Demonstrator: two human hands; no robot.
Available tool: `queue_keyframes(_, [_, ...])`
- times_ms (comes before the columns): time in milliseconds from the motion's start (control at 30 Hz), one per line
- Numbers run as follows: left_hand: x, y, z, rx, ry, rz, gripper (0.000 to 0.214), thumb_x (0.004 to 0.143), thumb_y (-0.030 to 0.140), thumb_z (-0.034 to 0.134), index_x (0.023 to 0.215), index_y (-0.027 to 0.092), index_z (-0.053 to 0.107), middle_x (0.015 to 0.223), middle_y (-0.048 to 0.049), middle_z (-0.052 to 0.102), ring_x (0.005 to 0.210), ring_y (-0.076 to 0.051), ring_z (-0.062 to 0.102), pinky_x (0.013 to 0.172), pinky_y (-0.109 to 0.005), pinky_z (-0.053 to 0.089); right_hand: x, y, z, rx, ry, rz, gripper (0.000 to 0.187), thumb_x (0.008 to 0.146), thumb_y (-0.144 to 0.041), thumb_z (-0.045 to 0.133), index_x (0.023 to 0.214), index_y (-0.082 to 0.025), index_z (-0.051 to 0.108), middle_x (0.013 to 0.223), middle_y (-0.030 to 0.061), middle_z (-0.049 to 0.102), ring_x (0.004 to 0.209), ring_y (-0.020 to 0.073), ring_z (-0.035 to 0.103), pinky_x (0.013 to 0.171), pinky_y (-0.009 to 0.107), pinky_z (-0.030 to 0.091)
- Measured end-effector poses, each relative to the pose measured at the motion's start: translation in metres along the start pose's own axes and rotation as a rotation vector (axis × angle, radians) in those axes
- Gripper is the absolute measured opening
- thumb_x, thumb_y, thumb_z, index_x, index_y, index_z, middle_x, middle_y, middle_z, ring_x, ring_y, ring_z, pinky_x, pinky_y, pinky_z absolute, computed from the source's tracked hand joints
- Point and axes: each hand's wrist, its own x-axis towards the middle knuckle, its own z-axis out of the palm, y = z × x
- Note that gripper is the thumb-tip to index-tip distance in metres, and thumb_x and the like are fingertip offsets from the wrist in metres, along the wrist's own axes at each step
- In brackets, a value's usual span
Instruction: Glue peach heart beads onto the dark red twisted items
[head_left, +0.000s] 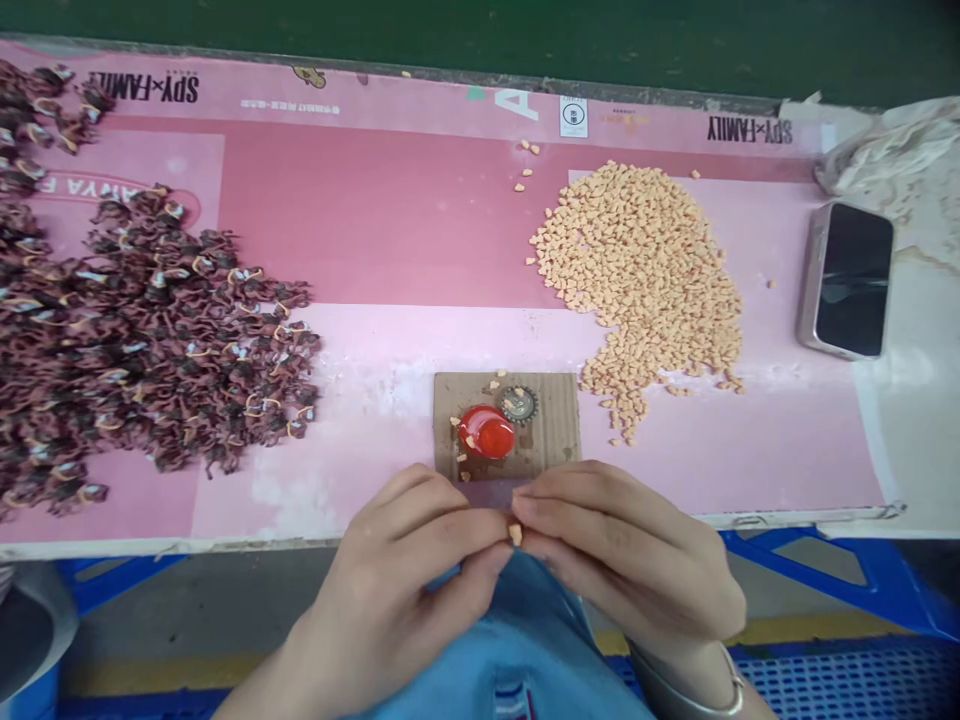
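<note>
Just in front of the table's near edge, my left hand (420, 560) and my right hand (622, 550) meet fingertip to fingertip, both closed in a pinch. Between them shows a small tan piece (515, 534), with a darker bit beside it that I cannot make out. Beyond the fingers lies a brown cardboard square (551, 450). On it stand a small red cup (495, 438) with a shiny inside and an upturned bottle cap (519, 404). A few loose tan pieces lie on and around these.
A large heap of tan pieces (652, 270) spreads over the right of the pink table (375, 220). Many small dark brown figures (165, 340) with pale loops cover the left. A phone (851, 280) and crumpled plastic (892, 150) lie at the far right.
</note>
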Motion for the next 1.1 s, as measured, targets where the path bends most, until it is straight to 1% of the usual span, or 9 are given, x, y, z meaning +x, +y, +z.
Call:
queue_keyframes(167, [0.0, 0.002, -0.001, 0.083, -0.036, 0.014, 0.013, 0.107, 0.009, 0.058, 0.099, 0.019, 0.063, 0.08, 0.0013, 0.069, 0.072, -0.011, 0.059, 0.071, -0.019, 0.054, 0.001, -0.003, -0.006, -0.135, -0.061, -0.062, 0.013, 0.108, -0.016, 0.061, 0.107, -0.013, 0.074, 0.092, 0.0066, 0.082, 0.091, 0.0097, 0.078, 0.095, 0.016, 0.063])
queue_keyframes(267, [0.0, 0.004, -0.001, 0.101, -0.035, 0.015, 0.014, 0.107, 0.009, 0.057, 0.1, 0.019, 0.063, 0.08, 0.0013, 0.069, 0.073, -0.011, 0.059, 0.072, -0.019, 0.054, 0.002, -0.003, -0.005, -0.114, -0.054, -0.055, 0.016, 0.109, -0.017, 0.059, 0.104, -0.013, 0.074, 0.089, 0.0057, 0.082, 0.087, 0.0092, 0.078, 0.092, 0.015, 0.063])
queue_keyframes(433, [0.0, 0.006, -0.004, 0.101, -0.05, 0.027, 0.015, 0.107, 0.011, 0.057, 0.097, 0.02, 0.061, 0.08, 0.0017, 0.069, 0.074, -0.011, 0.061, 0.072, -0.018, 0.054, -0.001, 0.004, 0.008, 0.115, 0.05, 0.024, 0.012, 0.104, -0.013, 0.065, 0.098, -0.014, 0.074, 0.084, 0.0048, 0.08, 0.076, 0.0081, 0.076, 0.079, 0.013, 0.064])
queue_keyframes(567, [0.0, 0.006, -0.006, 0.117, -0.056, 0.032, 0.016, 0.106, 0.009, 0.056, 0.096, 0.02, 0.06, 0.078, 0.0021, 0.068, 0.072, -0.01, 0.06, 0.071, -0.017, 0.054, -0.004, 0.007, 0.018, 0.315, 0.091, 0.122, 0.006, 0.097, -0.012, 0.072, 0.094, -0.013, 0.077, 0.083, 0.0052, 0.08, 0.073, 0.0089, 0.076, 0.075, 0.012, 0.063])
queue_keyframes(700, [0.0, 0.006, -0.008, 0.112, -0.082, 0.038, 0.02, 0.103, 0.005, 0.055, 0.092, 0.02, 0.061, 0.075, 0.0023, 0.067, 0.07, -0.01, 0.06, 0.07, -0.017, 0.054, -0.009, 0.008, 0.022, 0.461, 0.089, 0.193, 0.006, 0.095, -0.015, 0.076, 0.093, -0.014, 0.081, 0.083, 0.0056, 0.08, 0.07, 0.0095, 0.076, 0.073, 0.012, 0.063])
queue_keyframes(800, [0.001, 0.007, -0.008, 0.112, -0.102, 0.04, 0.021, 0.101, 0.003, 0.055, 0.091, 0.021, 0.062, 0.073, 0.0027, 0.066, 0.07, -0.01, 0.061, 0.07, -0.016, 0.054, -0.015, 0.009, 0.023, 0.54, 0.085, 0.246, 0.007, 0.093, -0.015, 0.078, 0.098, -0.017, 0.084, 0.086, 0.0053, 0.081, 0.072, 0.0102, 0.077, 0.074, 0.014, 0.064])
queue_keyframes(933, [0.003, 0.008, -0.007, 0.091, -0.105, 0.024, 0.022, 0.098, 0.001, 0.056, 0.089, 0.021, 0.062, 0.073, 0.0028, 0.066, 0.07, -0.01, 0.062, 0.07, -0.016, 0.055, -0.022, 0.01, 0.024, 0.663, 0.049, 0.336, 0.011, 0.092, -0.019, 0.081, 0.103, -0.021, 0.085, 0.086, 0.0043, 0.08, 0.071, 0.0107, 0.075, 0.07, 0.016, 0.063])
queue_keyframes(1000, [0.003, 0.009, -0.007, 0.075, -0.106, 0.023, 0.022, 0.097, 0.0, 0.056, 0.089, 0.02, 0.063, 0.073, 0.0027, 0.066, 0.07, -0.01, 0.062, 0.07, -0.016, 0.055, -0.023, 0.011, 0.025, 0.723, 0.037, 0.369, 0.011, 0.092, -0.02, 0.082, 0.102, -0.022, 0.086, 0.086, 0.004, 0.081, 0.071, 0.011, 0.075, 0.069, 0.016, 0.063])
queue_keyframes(1100, [0.003, 0.01, -0.007, 0.044, -0.115, 0.027, 0.023, 0.096, 0.0, 0.056, 0.088, 0.02, 0.062, 0.072, 0.0032, 0.067, 0.068, -0.01, 0.062, 0.069, -0.016, 0.056, -0.021, 0.011, 0.027, 0.803, 0.033, 0.394, 0.007, 0.091, -0.02, 0.082, 0.096, -0.022, 0.086, 0.081, 0.0026, 0.079, 0.069, 0.0094, 0.073, 0.068, 0.014, 0.061])
